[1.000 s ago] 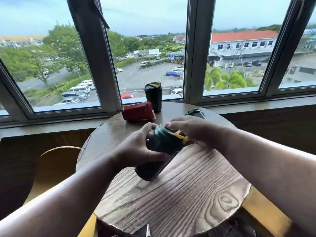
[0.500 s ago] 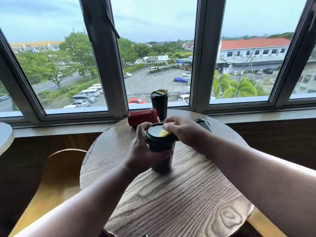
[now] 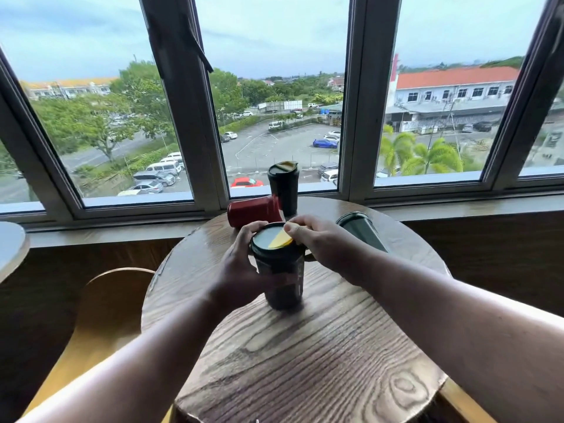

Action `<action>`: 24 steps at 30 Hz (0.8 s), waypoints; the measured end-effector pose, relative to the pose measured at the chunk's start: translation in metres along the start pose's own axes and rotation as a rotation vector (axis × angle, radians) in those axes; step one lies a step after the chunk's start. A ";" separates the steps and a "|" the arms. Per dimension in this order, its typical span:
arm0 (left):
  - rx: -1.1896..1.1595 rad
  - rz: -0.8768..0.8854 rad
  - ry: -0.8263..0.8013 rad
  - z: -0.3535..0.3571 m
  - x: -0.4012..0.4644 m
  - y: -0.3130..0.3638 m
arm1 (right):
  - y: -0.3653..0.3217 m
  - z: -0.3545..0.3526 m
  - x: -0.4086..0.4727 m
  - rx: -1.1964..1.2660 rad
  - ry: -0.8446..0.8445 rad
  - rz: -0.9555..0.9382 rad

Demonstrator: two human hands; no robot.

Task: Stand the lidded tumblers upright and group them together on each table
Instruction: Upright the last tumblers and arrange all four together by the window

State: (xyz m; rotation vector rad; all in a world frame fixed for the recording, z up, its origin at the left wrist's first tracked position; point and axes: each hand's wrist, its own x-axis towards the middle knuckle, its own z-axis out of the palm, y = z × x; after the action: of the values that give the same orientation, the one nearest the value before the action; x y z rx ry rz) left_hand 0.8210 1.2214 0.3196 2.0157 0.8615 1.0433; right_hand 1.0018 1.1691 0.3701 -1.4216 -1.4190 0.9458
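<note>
A dark green lidded tumbler (image 3: pixel 282 279) with a yellow tab on its lid stands upright in the middle of the round wooden table (image 3: pixel 305 361). My left hand (image 3: pixel 241 270) grips its side. My right hand (image 3: pixel 320 242) holds the lid rim, thumb on the yellow tab. Behind it a red tumbler (image 3: pixel 253 210) lies on its side. A black tumbler (image 3: pixel 283 187) stands upright by the window. A dark green tumbler (image 3: pixel 361 232) lies on its side at the right, partly hidden by my right forearm.
A wooden chair (image 3: pixel 100 315) sits at the table's left. The edge of another table (image 3: pixel 10 248) shows at far left. A window sill and dark panelled wall run behind the table.
The green tumbler went from tilted in both hands to standing upright on the table. Both hands still hold it.
</note>
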 end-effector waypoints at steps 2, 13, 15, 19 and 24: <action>0.007 0.004 -0.005 -0.004 0.002 -0.001 | 0.001 -0.001 -0.001 -0.007 0.012 -0.007; 0.048 -0.028 -0.114 -0.015 0.012 -0.009 | 0.002 0.000 -0.007 0.040 0.042 0.007; 0.111 -0.014 -0.102 -0.016 0.014 -0.009 | 0.000 0.000 -0.010 0.056 0.039 0.004; 0.199 0.046 -0.134 -0.020 0.020 -0.007 | -0.001 0.001 -0.013 0.054 0.055 0.010; 0.211 0.072 -0.229 -0.027 0.029 -0.004 | -0.001 -0.001 -0.014 0.002 0.108 0.056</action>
State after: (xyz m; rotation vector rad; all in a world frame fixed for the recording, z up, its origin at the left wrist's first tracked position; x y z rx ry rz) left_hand 0.8098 1.2543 0.3398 2.3056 0.8090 0.7656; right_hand 1.0017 1.1550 0.3701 -1.4949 -1.3047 0.8909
